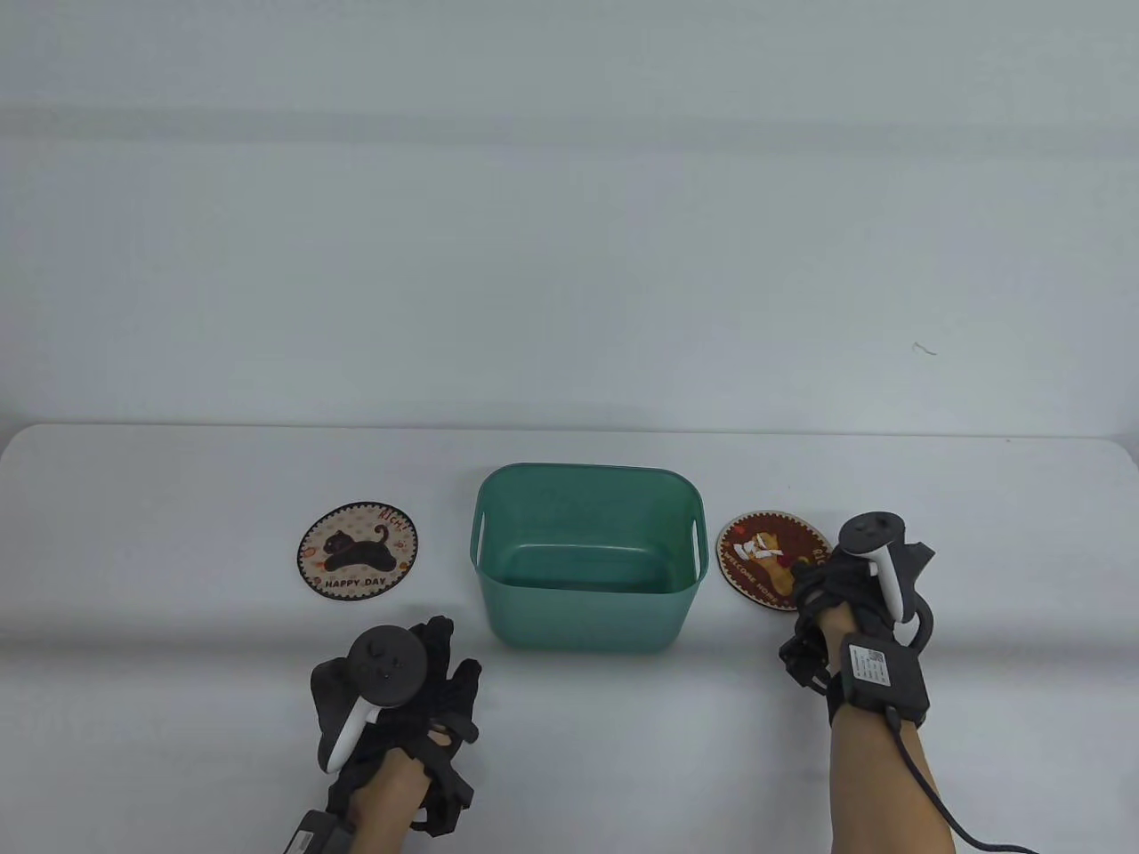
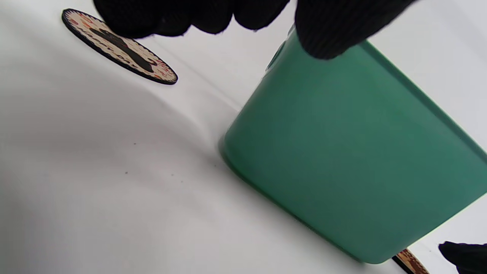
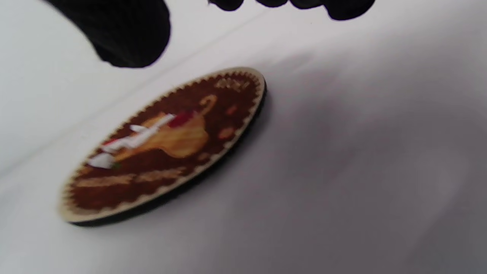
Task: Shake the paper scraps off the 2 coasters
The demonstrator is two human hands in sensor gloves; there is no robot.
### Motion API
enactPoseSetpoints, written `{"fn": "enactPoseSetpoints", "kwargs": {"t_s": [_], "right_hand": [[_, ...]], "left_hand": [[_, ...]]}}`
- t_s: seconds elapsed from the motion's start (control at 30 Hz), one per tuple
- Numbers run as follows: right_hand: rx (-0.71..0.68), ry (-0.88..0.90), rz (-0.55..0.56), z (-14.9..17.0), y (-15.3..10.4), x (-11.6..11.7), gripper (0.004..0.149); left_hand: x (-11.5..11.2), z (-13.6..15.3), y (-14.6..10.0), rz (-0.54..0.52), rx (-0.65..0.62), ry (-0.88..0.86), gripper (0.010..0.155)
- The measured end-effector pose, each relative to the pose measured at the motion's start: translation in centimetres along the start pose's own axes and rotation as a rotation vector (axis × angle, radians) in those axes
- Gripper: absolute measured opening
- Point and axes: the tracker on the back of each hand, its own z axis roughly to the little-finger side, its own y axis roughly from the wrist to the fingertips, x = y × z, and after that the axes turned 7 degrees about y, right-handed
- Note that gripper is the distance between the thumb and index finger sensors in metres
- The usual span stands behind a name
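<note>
Your right hand (image 1: 859, 587) hovers over the near edge of the brown coaster (image 1: 767, 560), grip loose and empty, so you are reaching for it. White paper scraps (image 3: 131, 142) lie on it. Pinch its rim, keep it level, then tip it over the green bin (image 1: 587, 569) just beside it. Your left hand (image 1: 400, 703) rests idle, its grip slack; the cat coaster (image 1: 357, 551) lies flat on the tabletop (image 1: 178, 712), scraps not discernible.

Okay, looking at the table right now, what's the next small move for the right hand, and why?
Probably lower the right hand and pinch the near edge of the round brown cat-print coaster. White paper scraps lie on it, the fingers hover above without gripping, and the green plastic bin stands right beside it.
</note>
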Motion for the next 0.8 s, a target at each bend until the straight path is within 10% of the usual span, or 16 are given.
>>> {"fn": "enactPoseSetpoints", "kwargs": {"t_s": [0.43, 0.8], "right_hand": [[0.150, -0.166, -0.026, -1.1, 3.2, 2.2, 0.089], [0.015, -0.103, 0.109, -2.1, 2.8, 1.8, 0.081]], "left_hand": [[-0.6, 0.6, 0.3, 0.023, 0.020, 0.014, 0.065], [-1.2, 0.7, 0.6, 0.039, 0.021, 0.027, 0.064]]}}
